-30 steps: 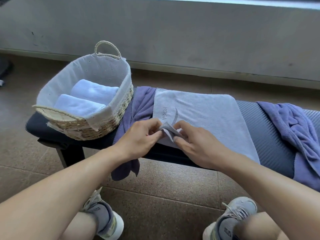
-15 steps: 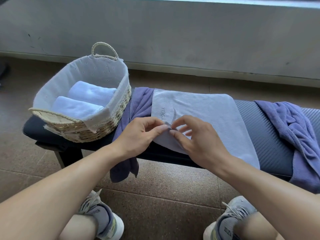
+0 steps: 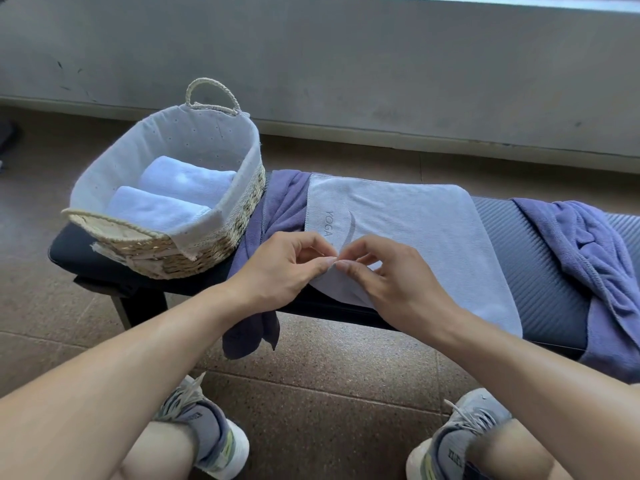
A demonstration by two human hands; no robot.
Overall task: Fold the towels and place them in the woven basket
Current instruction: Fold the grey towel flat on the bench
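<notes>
A light grey towel (image 3: 415, 233) printed "YOGA" lies spread across the dark bench (image 3: 540, 265). My left hand (image 3: 280, 268) and my right hand (image 3: 391, 275) meet at its near left corner, each pinching the cloth between thumb and fingertips. The woven basket (image 3: 221, 237) with a white liner stands on the bench's left end and holds two rolled white towels (image 3: 166, 209). A purple towel (image 3: 277, 209) lies under the grey one and hangs off the bench's front.
Another crumpled purple towel (image 3: 595, 258) sits on the bench's right end and drapes over its edge. A grey wall (image 3: 346, 64) runs behind the bench. My two sneakers (image 3: 207, 431) stand on the brown tiled floor below.
The loose folded corner between my fingers has been drawn flat and small. Both hands shifted slightly up and closer together, still pinching the same corner.
</notes>
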